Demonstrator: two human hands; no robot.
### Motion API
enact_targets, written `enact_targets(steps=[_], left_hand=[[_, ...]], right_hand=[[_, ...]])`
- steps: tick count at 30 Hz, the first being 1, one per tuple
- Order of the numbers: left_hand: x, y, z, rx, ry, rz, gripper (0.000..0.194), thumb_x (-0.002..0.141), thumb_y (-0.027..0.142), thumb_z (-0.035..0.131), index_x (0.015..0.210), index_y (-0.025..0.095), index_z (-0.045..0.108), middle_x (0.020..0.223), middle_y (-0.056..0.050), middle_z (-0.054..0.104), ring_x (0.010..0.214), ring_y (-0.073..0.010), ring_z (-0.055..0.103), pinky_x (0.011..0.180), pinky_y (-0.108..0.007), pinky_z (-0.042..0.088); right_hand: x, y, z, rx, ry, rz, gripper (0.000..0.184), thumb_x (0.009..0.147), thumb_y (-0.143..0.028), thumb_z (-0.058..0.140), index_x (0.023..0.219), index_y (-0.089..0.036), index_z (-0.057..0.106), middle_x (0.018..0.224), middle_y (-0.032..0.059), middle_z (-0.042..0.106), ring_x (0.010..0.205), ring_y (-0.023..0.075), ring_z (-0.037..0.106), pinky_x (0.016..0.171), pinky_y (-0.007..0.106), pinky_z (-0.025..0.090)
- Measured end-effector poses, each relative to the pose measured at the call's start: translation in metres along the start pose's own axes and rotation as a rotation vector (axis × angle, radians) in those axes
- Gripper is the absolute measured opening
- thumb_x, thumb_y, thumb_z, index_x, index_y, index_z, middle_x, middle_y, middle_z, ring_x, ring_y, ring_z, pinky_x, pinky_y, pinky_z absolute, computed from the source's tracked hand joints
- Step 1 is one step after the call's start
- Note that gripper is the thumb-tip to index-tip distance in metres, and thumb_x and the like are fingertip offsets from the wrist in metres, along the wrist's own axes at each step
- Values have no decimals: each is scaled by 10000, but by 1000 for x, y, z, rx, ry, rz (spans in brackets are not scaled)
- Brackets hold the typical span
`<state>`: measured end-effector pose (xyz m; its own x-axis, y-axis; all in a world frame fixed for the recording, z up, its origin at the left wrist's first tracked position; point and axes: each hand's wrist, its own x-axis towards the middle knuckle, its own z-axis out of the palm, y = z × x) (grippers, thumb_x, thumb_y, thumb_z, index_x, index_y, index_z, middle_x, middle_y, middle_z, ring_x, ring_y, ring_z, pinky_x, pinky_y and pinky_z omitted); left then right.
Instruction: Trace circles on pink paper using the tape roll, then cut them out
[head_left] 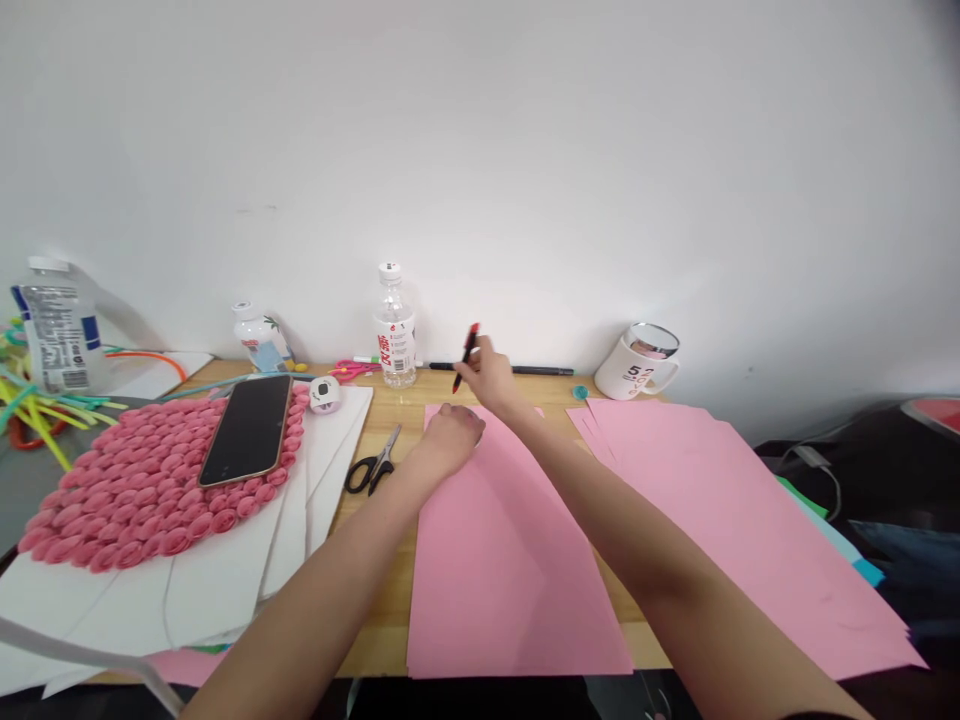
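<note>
My right hand is closed round a red and black pen, held tip down above the far edge of a pink paper sheet. My left hand rests on the far left corner of that sheet with its fingers curled, pressing it to the wooden table. Black-handled scissors lie just left of the left hand.
A stack of pink sheets lies to the right. At left, white boards carry a pink rolled-paper piece with a phone on it. A water bottle, a small bottle and a mug stand by the wall.
</note>
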<state>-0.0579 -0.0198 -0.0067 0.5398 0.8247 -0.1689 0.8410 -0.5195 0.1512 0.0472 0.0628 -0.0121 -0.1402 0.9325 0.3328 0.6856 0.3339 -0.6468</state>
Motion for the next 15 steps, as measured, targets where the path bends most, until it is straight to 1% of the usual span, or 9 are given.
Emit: enact_targets(steps=[2, 4, 6, 8, 11, 15], left_hand=[[-5, -4, -3, 33, 13, -16, 297, 845, 77, 368, 994, 160, 611, 1091, -162, 568, 1001, -305, 489, 776, -418, 409], [-7, -8, -2, 95, 40, 2, 301, 897, 185, 357, 1078, 221, 595, 1118, -134, 560, 986, -296, 480, 770, -412, 411], [-8, -11, 3, 132, 65, 8, 304, 926, 291, 348, 1132, 248, 568, 1139, -122, 549, 984, -294, 472, 756, -404, 420], [-8, -13, 9, 162, 99, -6, 299, 920, 343, 394, 1149, 225, 545, 1152, -126, 540, 989, -290, 467, 747, -388, 429], [-7, -12, 16, 214, 159, -24, 272, 898, 321, 468, 1118, 178, 539, 1133, -138, 534, 979, -278, 471, 746, -374, 436], [-8, -7, 21, 190, 163, -31, 184, 906, 249, 446, 1027, 194, 574, 1055, -117, 529, 977, -264, 474, 714, -348, 440]], right_hand=[[-15, 22, -14, 332, 199, 202, 275, 766, -322, 601, 948, -198, 437, 751, 6, 637, 685, 177, 651, 658, 303, 502], [-34, 43, -28, 606, 281, 390, 305, 713, -367, 644, 883, -199, 456, 697, -7, 625, 671, 173, 659, 662, 308, 514], [-55, 60, -44, 768, 274, 535, 324, 656, -366, 699, 831, -197, 486, 697, -1, 636, 688, 168, 667, 664, 294, 510], [-75, 72, -58, 842, 265, 631, 350, 607, -357, 748, 811, -194, 515, 714, 5, 650, 692, 161, 664, 641, 272, 496], [-94, 86, -77, 934, 261, 683, 377, 552, -345, 804, 782, -185, 551, 722, 13, 661, 682, 152, 649, 624, 266, 496], [-103, 93, -89, 1065, 161, 722, 361, 532, -322, 835, 724, -171, 570, 705, 17, 657, 658, 148, 632, 658, 315, 532]])
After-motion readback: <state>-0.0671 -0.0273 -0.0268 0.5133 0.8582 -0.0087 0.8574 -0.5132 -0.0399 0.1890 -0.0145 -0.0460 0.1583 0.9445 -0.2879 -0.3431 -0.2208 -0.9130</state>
